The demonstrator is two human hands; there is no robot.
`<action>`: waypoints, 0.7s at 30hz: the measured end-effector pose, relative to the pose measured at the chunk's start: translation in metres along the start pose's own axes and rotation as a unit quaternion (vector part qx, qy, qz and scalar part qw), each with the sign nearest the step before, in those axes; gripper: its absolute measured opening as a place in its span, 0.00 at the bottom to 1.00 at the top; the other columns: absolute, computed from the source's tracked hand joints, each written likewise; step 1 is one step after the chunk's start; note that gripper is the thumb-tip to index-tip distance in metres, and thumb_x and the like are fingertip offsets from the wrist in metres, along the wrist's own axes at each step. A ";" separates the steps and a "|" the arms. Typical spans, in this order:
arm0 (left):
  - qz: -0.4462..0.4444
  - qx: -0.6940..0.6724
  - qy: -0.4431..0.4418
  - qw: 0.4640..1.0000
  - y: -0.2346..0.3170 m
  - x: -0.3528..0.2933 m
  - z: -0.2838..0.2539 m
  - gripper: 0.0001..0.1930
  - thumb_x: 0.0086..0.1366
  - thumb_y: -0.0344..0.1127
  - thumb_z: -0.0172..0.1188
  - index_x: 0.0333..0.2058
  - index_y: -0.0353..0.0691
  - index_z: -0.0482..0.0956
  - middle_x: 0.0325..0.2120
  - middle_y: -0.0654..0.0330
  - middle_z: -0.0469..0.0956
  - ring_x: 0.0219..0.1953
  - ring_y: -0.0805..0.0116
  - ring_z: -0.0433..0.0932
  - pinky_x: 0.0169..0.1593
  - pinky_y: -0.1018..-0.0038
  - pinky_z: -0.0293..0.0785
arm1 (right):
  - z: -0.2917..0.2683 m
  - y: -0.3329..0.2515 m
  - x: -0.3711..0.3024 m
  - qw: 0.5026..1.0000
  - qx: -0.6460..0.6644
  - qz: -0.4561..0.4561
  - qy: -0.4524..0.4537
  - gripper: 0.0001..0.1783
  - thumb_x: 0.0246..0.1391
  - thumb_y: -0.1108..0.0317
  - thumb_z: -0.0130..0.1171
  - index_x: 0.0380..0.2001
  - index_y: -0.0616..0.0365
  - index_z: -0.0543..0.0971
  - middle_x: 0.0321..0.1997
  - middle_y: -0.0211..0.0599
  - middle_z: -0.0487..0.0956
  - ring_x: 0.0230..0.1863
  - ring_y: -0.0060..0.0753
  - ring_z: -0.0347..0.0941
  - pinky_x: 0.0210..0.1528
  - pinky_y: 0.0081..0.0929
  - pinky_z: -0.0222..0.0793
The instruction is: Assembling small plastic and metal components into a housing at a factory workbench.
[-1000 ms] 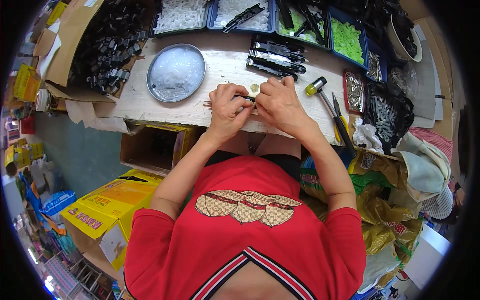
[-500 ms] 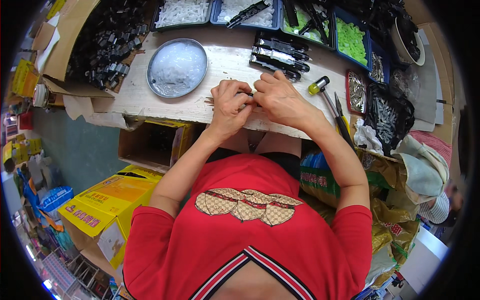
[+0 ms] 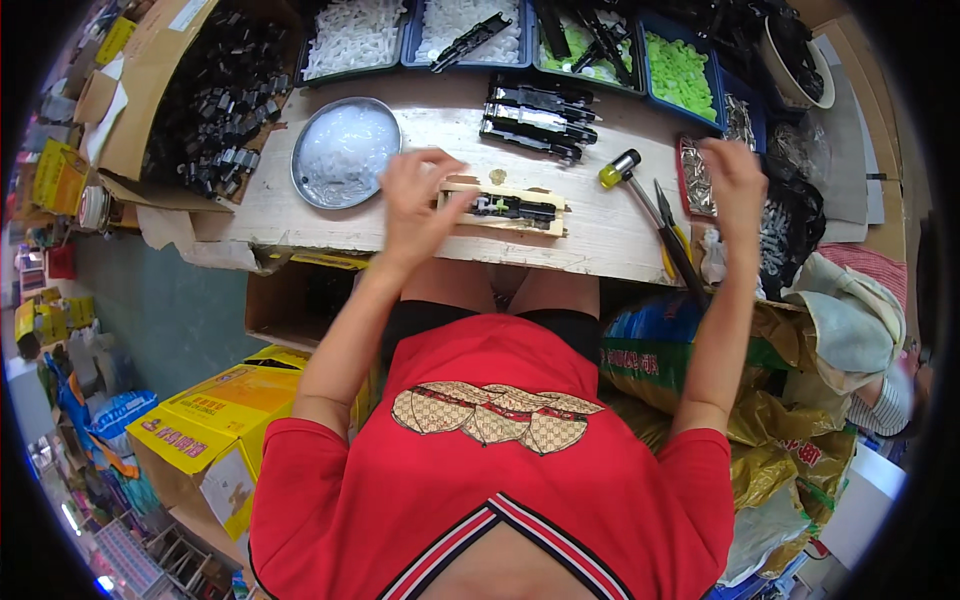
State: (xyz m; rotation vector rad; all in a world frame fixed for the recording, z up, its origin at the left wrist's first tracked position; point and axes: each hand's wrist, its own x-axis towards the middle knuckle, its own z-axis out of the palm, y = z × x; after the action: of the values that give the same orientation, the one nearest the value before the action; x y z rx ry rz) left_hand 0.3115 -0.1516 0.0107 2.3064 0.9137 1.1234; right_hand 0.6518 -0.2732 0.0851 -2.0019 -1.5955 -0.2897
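Note:
A black mechanism with a small green piece lies in a pale wooden jig near the table's front edge. My left hand is at the jig's left end, fingers apart, thumb reaching over it; it is slightly blurred. Off to the right, my right hand is raised beside a red tray of small metal parts. Motion smears its fingers, so what they hold, if anything, is hidden. Between jig and tray lie a hammer with a yellow-and-black head and a pointed tool with yellow handles.
A round metal dish of whitish translucent pieces stands left of the jig. Several black assemblies lie behind it. Along the back are bins of white parts and green parts. A carton of black metal parts is at left.
My hands, together over the table's front half a second ago, have parted. The right swung rightward to the red tray, and the jig with the black mechanism came into sight.

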 end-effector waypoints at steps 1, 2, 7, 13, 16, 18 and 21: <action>0.003 0.021 0.032 0.999 -0.009 0.011 -0.010 0.11 0.46 0.37 0.64 0.31 0.46 0.78 0.33 0.62 0.72 0.38 0.63 0.68 0.43 0.68 0.58 | -0.011 0.035 -0.003 0.992 -0.122 -0.004 0.038 0.06 0.47 0.68 0.55 0.31 0.52 0.78 0.31 0.38 0.75 0.34 0.42 0.72 0.35 0.36 0.67; 0.004 0.043 0.054 0.998 -0.023 0.022 -0.020 0.11 0.47 0.37 0.64 0.31 0.46 0.79 0.33 0.62 0.72 0.38 0.63 0.69 0.43 0.68 0.60 | -0.025 0.059 -0.008 0.966 -0.242 0.091 0.003 0.08 0.50 0.66 0.51 0.32 0.49 0.78 0.33 0.39 0.76 0.37 0.44 0.73 0.35 0.40 0.67; -0.018 0.155 0.068 0.985 -0.088 0.108 -0.050 0.09 0.50 0.34 0.59 0.32 0.47 0.80 0.29 0.61 0.76 0.36 0.62 0.72 0.40 0.67 0.66 | -0.050 0.153 -0.059 0.825 -0.361 0.371 -0.227 0.18 0.51 0.62 0.46 0.46 0.45 0.73 0.48 0.44 0.73 0.51 0.49 0.68 0.48 0.55 0.59; -0.153 0.224 -0.131 0.954 -0.120 0.167 -0.045 0.24 0.47 0.44 0.63 0.44 0.43 0.76 0.38 0.49 0.76 0.44 0.52 0.73 0.47 0.63 0.68 | -0.034 0.139 -0.066 0.846 -0.275 0.383 -0.250 0.23 0.49 0.60 0.54 0.50 0.51 0.68 0.50 0.46 0.71 0.52 0.50 0.66 0.50 0.48 0.60; -0.186 0.233 -0.192 0.935 -0.117 0.183 -0.046 0.25 0.44 0.43 0.65 0.43 0.43 0.77 0.37 0.48 0.77 0.43 0.52 0.74 0.47 0.64 0.69 | -0.035 0.141 -0.064 0.853 -0.273 0.375 -0.241 0.20 0.50 0.62 0.53 0.47 0.52 0.70 0.47 0.46 0.73 0.50 0.50 0.68 0.48 0.45 0.63; -0.190 0.203 -0.202 0.939 -0.126 0.190 -0.047 0.25 0.42 0.42 0.67 0.41 0.42 0.77 0.36 0.48 0.77 0.43 0.53 0.74 0.46 0.65 0.69 | -0.035 0.136 -0.061 0.860 -0.279 0.367 -0.219 0.17 0.49 0.64 0.52 0.45 0.53 0.72 0.45 0.46 0.75 0.47 0.50 0.70 0.46 0.42 0.65; -0.200 0.157 -0.219 0.942 -0.135 0.194 -0.055 0.24 0.38 0.38 0.69 0.38 0.41 0.78 0.34 0.49 0.77 0.41 0.54 0.75 0.44 0.67 0.70 | -0.036 0.137 -0.060 0.861 -0.276 0.371 -0.213 0.16 0.48 0.65 0.51 0.43 0.53 0.73 0.44 0.46 0.75 0.47 0.50 0.70 0.46 0.43 0.65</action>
State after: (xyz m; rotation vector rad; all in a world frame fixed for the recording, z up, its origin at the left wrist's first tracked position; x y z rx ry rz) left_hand 0.3054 0.0851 0.0645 2.3139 1.3625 0.2920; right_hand 0.7719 -0.3608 0.0453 -3.1309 -0.8597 0.0165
